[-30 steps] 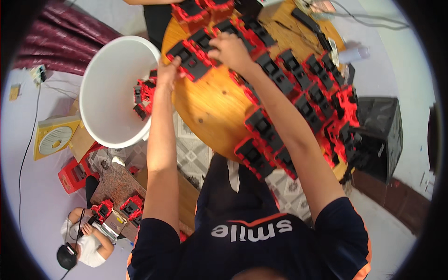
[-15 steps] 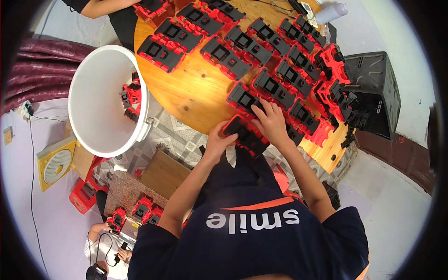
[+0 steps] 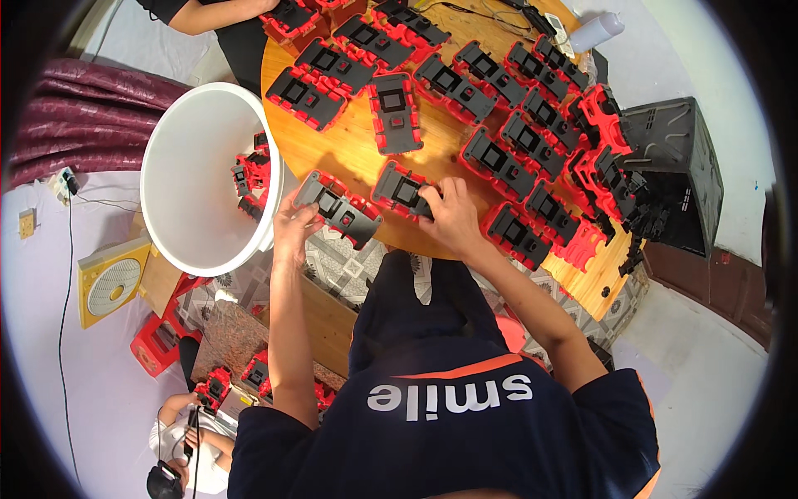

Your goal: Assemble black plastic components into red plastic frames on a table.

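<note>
My left hand (image 3: 293, 229) grips the left end of one red-and-black plastic unit (image 3: 353, 223), a flat black panel with a square opening in a red frame. It is held at the near left edge of the round wooden table (image 3: 353, 162). My right hand (image 3: 454, 218) has its fingers closed on the right end of a second red-and-black unit (image 3: 391, 185), just right of the first. Its underside is hidden. Beyond my hands, another such unit (image 3: 396, 115) lies turned lengthwise on the table.
Several more units (image 3: 499, 162) stand in rows on the right. A white tub (image 3: 158, 175) with red-and-black parts inside stands left of the table, a black crate (image 3: 665, 133) at the right. One person's arm (image 3: 220, 15) reaches in at top left; another person (image 3: 212, 453) sits lower left.
Both hands have moved left across the table edge, each with a red-and-black unit. A unit beyond them now lies turned lengthwise. The view has shifted slightly.
</note>
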`<state>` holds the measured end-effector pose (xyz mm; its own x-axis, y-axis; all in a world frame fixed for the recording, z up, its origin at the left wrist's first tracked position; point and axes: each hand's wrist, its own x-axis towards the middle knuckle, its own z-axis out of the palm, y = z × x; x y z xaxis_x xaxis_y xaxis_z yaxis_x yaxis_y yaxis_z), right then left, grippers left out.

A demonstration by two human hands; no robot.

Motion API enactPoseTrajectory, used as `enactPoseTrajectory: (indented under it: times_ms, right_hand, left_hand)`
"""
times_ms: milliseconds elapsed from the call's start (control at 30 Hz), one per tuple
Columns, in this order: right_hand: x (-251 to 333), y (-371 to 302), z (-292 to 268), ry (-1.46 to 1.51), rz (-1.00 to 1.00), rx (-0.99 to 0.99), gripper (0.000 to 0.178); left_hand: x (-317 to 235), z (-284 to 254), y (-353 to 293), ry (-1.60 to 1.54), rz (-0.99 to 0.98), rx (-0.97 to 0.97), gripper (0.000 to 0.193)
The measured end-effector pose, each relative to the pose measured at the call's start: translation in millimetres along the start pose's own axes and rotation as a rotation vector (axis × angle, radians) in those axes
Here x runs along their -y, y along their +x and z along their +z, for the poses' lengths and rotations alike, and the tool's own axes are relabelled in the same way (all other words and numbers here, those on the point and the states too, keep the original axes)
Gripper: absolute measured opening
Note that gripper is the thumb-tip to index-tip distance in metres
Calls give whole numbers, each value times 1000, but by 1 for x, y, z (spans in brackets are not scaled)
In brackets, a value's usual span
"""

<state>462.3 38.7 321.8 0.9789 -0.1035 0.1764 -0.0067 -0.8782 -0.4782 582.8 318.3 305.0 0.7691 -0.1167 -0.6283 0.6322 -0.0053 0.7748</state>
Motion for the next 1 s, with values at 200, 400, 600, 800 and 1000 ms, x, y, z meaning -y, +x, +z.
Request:
enactPoseTrajectory:
  times_ms: [200,400,600,800,1000]
  right_hand:
    - [30,38,8,85,94,86,40]
    - [25,33,-10,-117,268,16,42]
    - [23,68,11,-57,83,-164,41]
    - [0,74,24,-126,-58,-275,45]
    - [-7,60,39,135,12,-100,45]
  left_hand:
    - [6,-8,-9,-47,-9,-11,52]
    - [-3,10,-5,-77,55,16,52]
    - [-4,39,37,-97,111,32,55]
    - [6,79,30,-123,28,-36,89]
    - [43,92,28,-313,64,5,81]
